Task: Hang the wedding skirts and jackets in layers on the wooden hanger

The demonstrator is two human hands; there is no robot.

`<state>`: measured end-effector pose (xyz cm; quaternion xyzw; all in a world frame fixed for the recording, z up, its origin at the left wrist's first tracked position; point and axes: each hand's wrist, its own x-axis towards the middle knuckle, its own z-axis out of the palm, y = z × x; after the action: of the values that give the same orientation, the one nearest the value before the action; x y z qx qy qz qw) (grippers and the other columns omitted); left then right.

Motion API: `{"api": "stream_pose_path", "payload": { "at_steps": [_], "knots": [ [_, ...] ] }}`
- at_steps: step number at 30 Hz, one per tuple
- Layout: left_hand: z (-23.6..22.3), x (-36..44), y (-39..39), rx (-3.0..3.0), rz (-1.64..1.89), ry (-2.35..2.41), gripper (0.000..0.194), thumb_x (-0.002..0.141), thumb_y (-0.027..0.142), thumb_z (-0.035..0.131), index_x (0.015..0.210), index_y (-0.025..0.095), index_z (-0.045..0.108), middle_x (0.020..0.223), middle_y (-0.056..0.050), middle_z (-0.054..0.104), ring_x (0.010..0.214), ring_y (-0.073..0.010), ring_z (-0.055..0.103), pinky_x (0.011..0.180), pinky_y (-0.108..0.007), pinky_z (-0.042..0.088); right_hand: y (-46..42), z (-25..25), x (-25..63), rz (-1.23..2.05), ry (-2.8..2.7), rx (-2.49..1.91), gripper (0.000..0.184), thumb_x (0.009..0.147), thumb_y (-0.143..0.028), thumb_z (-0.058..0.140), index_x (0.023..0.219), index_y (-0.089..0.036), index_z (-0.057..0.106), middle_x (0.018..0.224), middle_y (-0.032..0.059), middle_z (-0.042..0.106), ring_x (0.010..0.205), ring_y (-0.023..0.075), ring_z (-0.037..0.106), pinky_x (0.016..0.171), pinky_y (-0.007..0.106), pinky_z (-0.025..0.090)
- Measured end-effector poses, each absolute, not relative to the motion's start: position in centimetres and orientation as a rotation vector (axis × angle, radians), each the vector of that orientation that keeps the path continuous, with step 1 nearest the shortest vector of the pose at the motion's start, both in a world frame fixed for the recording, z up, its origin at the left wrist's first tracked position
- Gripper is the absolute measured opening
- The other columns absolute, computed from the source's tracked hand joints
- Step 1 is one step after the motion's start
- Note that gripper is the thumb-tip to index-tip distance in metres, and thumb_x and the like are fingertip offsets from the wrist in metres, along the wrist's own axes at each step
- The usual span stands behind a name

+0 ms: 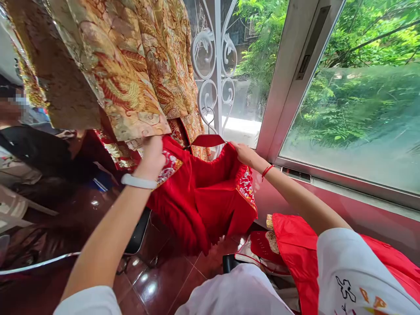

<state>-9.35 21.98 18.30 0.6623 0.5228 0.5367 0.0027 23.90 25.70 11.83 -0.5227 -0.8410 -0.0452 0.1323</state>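
Observation:
A red skirt point(216, 205) with a gathered waistband and embroidered side panels hangs spread out in front of me. My left hand point(153, 155) grips the waistband's left end, just under the hem of a gold brocade jacket point(131, 74). At the opposite end, my right hand point(245, 154) pinches the waistband with fingers closed. Between the two hands is a red hanger point(208, 140), its wire hook pointing up. A clip shows near each end of the hanger, but I cannot tell whether they grip the cloth.
White scrollwork bars point(218, 65) and a sliding window point(305, 96) stand ahead and to the right. Red cloth point(295, 249) lies at the lower right. A person in dark clothing point(42, 148) is on the left, near a white plastic chair point(13, 205). Shiny tiles cover the floor point(164, 280).

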Motion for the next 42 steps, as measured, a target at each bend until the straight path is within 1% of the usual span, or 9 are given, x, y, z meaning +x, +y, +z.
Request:
{"api": "stream_pose_path", "payload": {
  "at_steps": [5,10,15,18,23,29,32,36,42],
  "knots": [
    [14.7,-0.9,18.9,2.193,1.350,1.868,0.051,0.088,0.020,0.051,0.138,0.015,0.051,0.091,-0.010,0.072,0.087,-0.0260,0.070,0.083,-0.035,0.052,26.2,12.4,24.6,-0.101,-2.410,-1.577,0.065,0.079,0.006,0.033,0.141,-0.011,0.045,0.108,0.0192,0.068,0.098,0.0298,0.064,0.084,0.037,0.047],
    [15.8,-3.2,19.8,2.194,0.865,1.961,0.064,0.090,0.033,0.050,0.148,0.007,0.042,0.083,-0.012,0.073,0.081,-0.0289,0.070,0.078,-0.036,0.051,27.0,12.7,25.2,-0.038,-2.361,-1.551,0.071,0.075,0.005,0.039,0.142,-0.014,0.045,0.116,0.0180,0.066,0.103,0.0300,0.063,0.087,0.038,0.048],
    [18.2,-8.3,24.8,2.244,0.450,1.796,0.041,0.072,0.050,0.069,0.094,0.016,0.077,0.055,-0.002,0.061,0.067,-0.0243,0.063,0.067,-0.031,0.047,27.2,11.4,24.5,0.029,-2.244,-1.490,0.074,0.073,0.001,0.041,0.146,-0.010,0.038,0.123,0.0199,0.063,0.114,0.0319,0.058,0.097,0.044,0.046],
    [17.9,-9.1,26.0,2.406,0.483,1.746,0.038,0.063,0.055,0.077,0.076,0.020,0.076,0.075,-0.006,0.068,0.085,-0.0283,0.064,0.080,-0.034,0.049,26.2,9.3,23.2,-0.026,-2.018,-1.591,0.073,0.077,-0.011,0.048,0.148,-0.012,0.033,0.138,0.0226,0.052,0.127,0.0357,0.047,0.105,0.053,0.039],
    [14.7,-8.4,25.5,2.426,0.595,1.584,0.051,0.086,0.054,0.052,0.119,0.018,0.068,0.115,-0.011,0.071,0.108,-0.0286,0.063,0.095,-0.035,0.047,23.5,4.5,21.3,-0.065,-1.641,-1.903,0.090,0.078,-0.026,0.058,0.156,-0.017,0.016,0.160,0.0250,0.018,0.144,0.0430,0.026,0.101,0.060,0.041],
    [14.0,-8.6,24.1,2.516,0.559,1.915,0.051,0.096,0.050,0.038,0.128,0.020,0.063,0.104,-0.016,0.075,0.100,-0.0346,0.069,0.079,-0.035,0.048,24.3,6.3,24.7,0.086,-1.724,-1.827,0.064,0.087,-0.009,0.032,0.145,-0.031,0.050,0.127,0.0115,0.064,0.106,0.0283,0.063,0.087,0.040,0.051],
    [14.3,-8.7,23.9,2.563,0.526,1.920,0.051,0.097,0.052,0.036,0.126,0.021,0.064,0.104,-0.015,0.075,0.101,-0.0346,0.070,0.077,-0.034,0.047,26.5,11.0,27.6,-0.078,-1.631,-1.829,0.053,0.092,-0.012,0.031,0.126,-0.028,0.068,0.120,0.0101,0.068,0.103,0.0280,0.063,0.087,0.037,0.049],
    [13.8,-8.4,24.3,2.550,0.535,1.866,0.049,0.096,0.050,0.038,0.126,0.021,0.065,0.108,-0.014,0.076,0.104,-0.0341,0.069,0.081,-0.035,0.048,29.4,16.7,29.5,-0.228,-1.551,-1.838,0.049,0.097,-0.011,0.030,0.125,-0.017,0.070,0.119,0.0155,0.066,0.095,0.0243,0.061,0.083,0.034,0.043],
    [12.8,-8.0,25.2,2.536,0.593,1.771,0.054,0.095,0.049,0.038,0.134,0.020,0.061,0.120,-0.015,0.073,0.112,-0.0336,0.067,0.087,-0.035,0.049,31.1,17.9,26.4,-0.169,-1.693,-1.800,0.046,0.094,-0.007,0.034,0.110,-0.017,0.076,0.115,0.0108,0.069,0.090,0.0203,0.061,0.081,0.030,0.043]
  ]
}}
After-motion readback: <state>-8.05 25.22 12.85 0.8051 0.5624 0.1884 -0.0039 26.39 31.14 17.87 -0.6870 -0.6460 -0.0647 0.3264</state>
